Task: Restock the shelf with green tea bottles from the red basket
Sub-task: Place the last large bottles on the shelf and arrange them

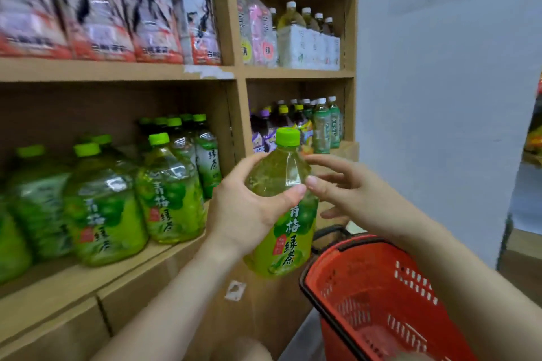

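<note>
Item: green tea bottle (283, 214), green cap, held upright in the air just off the right end of the shelf board (88, 275), in front of the shelf's vertical divider and above the near-left rim of the red basket (375, 296).

Grip: left hand (243, 214) wrapped closed around the bottle's shoulder and upper label, thumb across the front. Right hand (346, 193) open, fingers spread beside the bottle's shoulder; thumb tip touching or nearly touching it, carrying nothing.

Axis: long axis vertical, cap up, matching the shelved green bottles (164, 190).

Governing relation: the free space on the shelf board lies to the left of the held bottle, at its front right corner, just beside the nearest stocked bottle. The left hand is the nearer and already loaded, so placement likely falls to it.
</note>
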A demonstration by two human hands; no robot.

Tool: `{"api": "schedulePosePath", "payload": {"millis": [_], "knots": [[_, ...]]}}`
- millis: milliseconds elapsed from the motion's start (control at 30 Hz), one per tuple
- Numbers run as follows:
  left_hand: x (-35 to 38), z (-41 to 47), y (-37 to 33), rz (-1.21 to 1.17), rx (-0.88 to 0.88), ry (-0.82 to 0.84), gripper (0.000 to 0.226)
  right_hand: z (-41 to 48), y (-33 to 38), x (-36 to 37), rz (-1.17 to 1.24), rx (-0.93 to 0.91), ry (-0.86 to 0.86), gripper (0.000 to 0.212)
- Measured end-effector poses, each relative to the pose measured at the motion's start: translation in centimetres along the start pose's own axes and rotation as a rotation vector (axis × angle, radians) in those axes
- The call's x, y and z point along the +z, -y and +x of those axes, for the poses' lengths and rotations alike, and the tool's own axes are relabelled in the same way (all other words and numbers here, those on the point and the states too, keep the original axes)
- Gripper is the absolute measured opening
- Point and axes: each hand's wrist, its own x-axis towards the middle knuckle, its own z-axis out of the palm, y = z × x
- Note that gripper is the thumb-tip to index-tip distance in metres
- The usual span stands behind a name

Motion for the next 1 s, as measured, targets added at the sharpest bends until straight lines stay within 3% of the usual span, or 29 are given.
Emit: {"api": "schedulePosePath", "payload": {"millis": [100, 233, 500, 633, 800, 900, 1000], "knots": [[-3.6, -1.1, -0.2, 0.058, -0.013, -0.091, 0.068, 1.1, 0.4, 2.7, 0.122, -0.038, 0.071, 0.046], [-8.6, -2.7, -1.2, 0.161, -0.068, -0.250, 0.075, 2.4, 1.0, 7.0, 0.259, -0.069, 0.199, 0.034], [-17.2, -4.9, -2.4, 0.470, -0.211, -0.596, 0.073, 4.0, 1.0, 13.0, 0.316, -0.086, 0.416, 0.030], [-20.3, -5.3, -0.4, 0.652, -0.341, -0.668, 0.075, 5.1, -0.1, 14.4, 0.233, -0.136, 0.433, 0.037], [-23.8, -5.9, 3.5, 0.552, -0.443, -0.744, 0.074, 6.9, -0.8, 15.9, 0.073, -0.231, 0.453, 0.043], [-26.0, -5.9, 5.7, 0.405, -0.474, -0.722, 0.077, 8.1, 0.4, 18.0, -0.018, -0.348, 0.392, 0.050], [-27.3, -5.3, 7.5, 0.312, -0.465, -0.697, 0.066, 9.6, 2.6, 20.7, -0.166, -0.496, 0.300, 0.063]]}}
